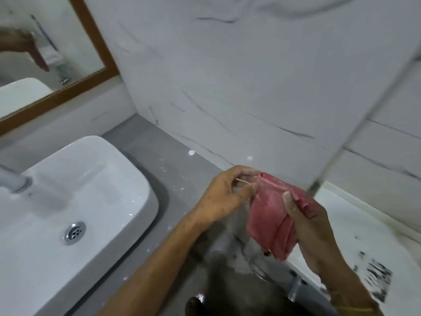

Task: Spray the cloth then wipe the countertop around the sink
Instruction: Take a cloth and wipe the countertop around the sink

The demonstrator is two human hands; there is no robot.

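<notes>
A pink-red cloth (271, 215) hangs folded between both hands, held in the air to the right of the white sink (127, 179). My left hand (225, 197) pinches its upper left corner with the fingertips. My right hand (312, 226) grips its right side, thumb pressed on the front. The grey countertop (159, 144) runs around the sink and carries white specks and droplets. No spray bottle is in view.
A grey tap (11, 179) stands at the sink's left; a metal drain (74, 232) sits in the basin. A wood-framed mirror (98, 42) hangs at the upper left. Marble-patterned wall tiles (227, 76) rise behind the counter. A towel ring (257, 267) hangs below the counter edge.
</notes>
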